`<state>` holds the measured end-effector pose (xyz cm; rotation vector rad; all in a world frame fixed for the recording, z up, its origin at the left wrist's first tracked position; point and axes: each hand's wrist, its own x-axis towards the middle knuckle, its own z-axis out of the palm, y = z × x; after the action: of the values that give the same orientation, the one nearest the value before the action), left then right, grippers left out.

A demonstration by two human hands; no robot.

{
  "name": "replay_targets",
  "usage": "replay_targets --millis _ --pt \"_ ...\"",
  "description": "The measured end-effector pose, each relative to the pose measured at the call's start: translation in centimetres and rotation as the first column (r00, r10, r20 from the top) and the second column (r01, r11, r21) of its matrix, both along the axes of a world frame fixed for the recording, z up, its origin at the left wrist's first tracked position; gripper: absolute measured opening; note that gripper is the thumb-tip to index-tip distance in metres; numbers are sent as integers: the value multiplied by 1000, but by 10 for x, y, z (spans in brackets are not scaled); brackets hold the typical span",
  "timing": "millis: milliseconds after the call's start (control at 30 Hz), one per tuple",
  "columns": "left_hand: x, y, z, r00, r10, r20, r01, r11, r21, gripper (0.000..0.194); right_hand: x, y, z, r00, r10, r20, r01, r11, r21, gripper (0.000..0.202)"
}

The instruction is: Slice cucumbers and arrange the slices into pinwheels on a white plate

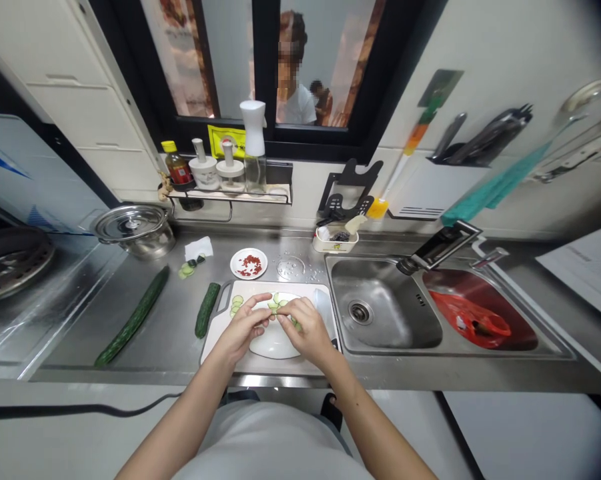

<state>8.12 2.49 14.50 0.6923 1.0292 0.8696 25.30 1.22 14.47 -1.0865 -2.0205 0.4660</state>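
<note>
Over a white plate (270,347) on the cutting board (217,333), my two hands meet at the fingertips. My left hand (245,327) is pinched, index finger raised, on a small green piece that looks like a cucumber slice (274,311). From the other side, the fingers of my right hand (307,327) close on the same piece. More cucumber slices lie on the plate, partly hidden by my right hand. A few others (237,303) rest on the board's left side. Left of the board lies a cut cucumber (207,311).
A whole cucumber (133,317) lies farther left, near a lidded steel pot (133,230). Behind the board stands a small plate of chopped red bits (249,265). A double sink (385,350) with a faucet (437,247) is at right; a red bag (470,320) sits inside.
</note>
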Motion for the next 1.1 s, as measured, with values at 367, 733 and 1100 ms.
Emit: replay_targets --millis 367,733,1100 --pt "1 -3 7 985 40 -165 -2 974 225 58 0 -2 4 986 -16 168 0 995 97 21" --pt "3 -6 -3 970 63 -236 25 936 351 52 -1 -3 2 995 -2 101 0 1000 21 17" --pt "9 0 -30 972 25 -236 75 911 405 54 3 5 -19 1000 8 0 -7 965 -264 16"
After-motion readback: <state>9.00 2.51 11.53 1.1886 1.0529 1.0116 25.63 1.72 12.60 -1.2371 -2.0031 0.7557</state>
